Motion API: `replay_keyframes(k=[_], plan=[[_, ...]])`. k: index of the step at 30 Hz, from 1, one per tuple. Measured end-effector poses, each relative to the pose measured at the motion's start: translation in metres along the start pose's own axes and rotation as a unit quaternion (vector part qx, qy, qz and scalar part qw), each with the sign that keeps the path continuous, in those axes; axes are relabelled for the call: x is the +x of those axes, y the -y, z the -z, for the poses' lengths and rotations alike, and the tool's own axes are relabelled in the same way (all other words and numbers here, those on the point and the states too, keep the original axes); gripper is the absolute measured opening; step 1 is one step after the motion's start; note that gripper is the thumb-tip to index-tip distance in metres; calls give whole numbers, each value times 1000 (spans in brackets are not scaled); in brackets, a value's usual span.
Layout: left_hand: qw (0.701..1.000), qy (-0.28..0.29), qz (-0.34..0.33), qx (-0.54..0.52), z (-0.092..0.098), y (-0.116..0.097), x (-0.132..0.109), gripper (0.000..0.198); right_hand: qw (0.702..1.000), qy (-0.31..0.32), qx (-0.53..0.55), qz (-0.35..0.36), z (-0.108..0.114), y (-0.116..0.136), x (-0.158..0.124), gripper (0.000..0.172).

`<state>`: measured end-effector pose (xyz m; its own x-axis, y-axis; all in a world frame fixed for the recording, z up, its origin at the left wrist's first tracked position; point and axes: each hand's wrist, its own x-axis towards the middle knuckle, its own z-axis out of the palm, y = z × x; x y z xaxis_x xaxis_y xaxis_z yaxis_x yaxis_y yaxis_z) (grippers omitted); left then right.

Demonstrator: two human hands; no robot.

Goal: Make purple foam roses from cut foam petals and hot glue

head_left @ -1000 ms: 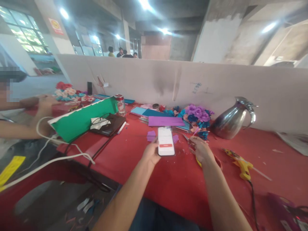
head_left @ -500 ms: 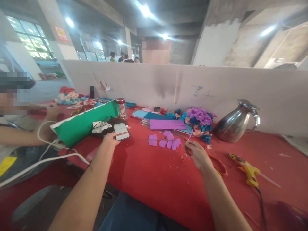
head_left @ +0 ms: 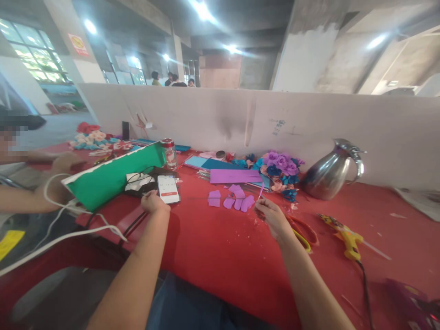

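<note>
My left hand (head_left: 153, 202) rests on the red table, its fingers curled at the near left corner of a white phone (head_left: 168, 189). The phone lies screen up beside a black notebook (head_left: 156, 176). My right hand (head_left: 271, 215) is closed in a pinch on a thin pink strip (head_left: 261, 190) that points up from the fingertips. Several small purple paper pieces (head_left: 233, 201) lie between my hands. A long purple sheet (head_left: 235, 175) lies just behind them.
A bunch of purple and blue paper flowers (head_left: 282, 167) and a steel jug (head_left: 332, 170) stand by the back partition. Scissors (head_left: 302, 231) and a yellow glue gun (head_left: 345, 233) lie to my right. A green board (head_left: 113, 176), jar (head_left: 169, 153) and another person's arm (head_left: 30, 197) are at the left.
My left hand carried the phone from the middle of the table to the left and lowered it beside the black notebook. My right hand stayed near the purple pieces, pinching the pink strip.
</note>
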<state>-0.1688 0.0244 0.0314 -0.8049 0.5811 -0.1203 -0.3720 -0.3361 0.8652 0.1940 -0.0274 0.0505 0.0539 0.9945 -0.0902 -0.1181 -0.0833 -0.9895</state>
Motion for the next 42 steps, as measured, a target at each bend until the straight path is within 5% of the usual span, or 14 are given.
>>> replay_keyframes(k=[4,6,8,11,13,16,24,32,42], plan=[[954,-165,-209,137,4,-1,-15,21,1000,0,5,-8,-1,-2,1,29],[917,-128,-297,233,3,-2,-29,23,1000,-4,8,-4,-3,-4,1,29],[911,-24,-313,268,-3,0,-50,25,1000,-4,4,7,-6,-6,1,29],[930,165,-228,234,-22,13,-96,15,999,31,-20,37,-12,-11,0,26],[926,313,-69,201,-36,27,-128,16,994,71,-51,60,-17,-16,-1,23],[891,412,147,120,-54,49,-166,33,984,98,-115,94,-23,-26,-1,21],[874,435,212,47,-48,58,-174,28,948,84,-260,166,-32,-36,-8,17],[849,469,238,38,-39,59,-168,24,956,102,-221,162,-37,-42,-9,22],[855,454,250,22,-39,59,-167,23,965,123,-170,154,-39,-43,-9,21]])
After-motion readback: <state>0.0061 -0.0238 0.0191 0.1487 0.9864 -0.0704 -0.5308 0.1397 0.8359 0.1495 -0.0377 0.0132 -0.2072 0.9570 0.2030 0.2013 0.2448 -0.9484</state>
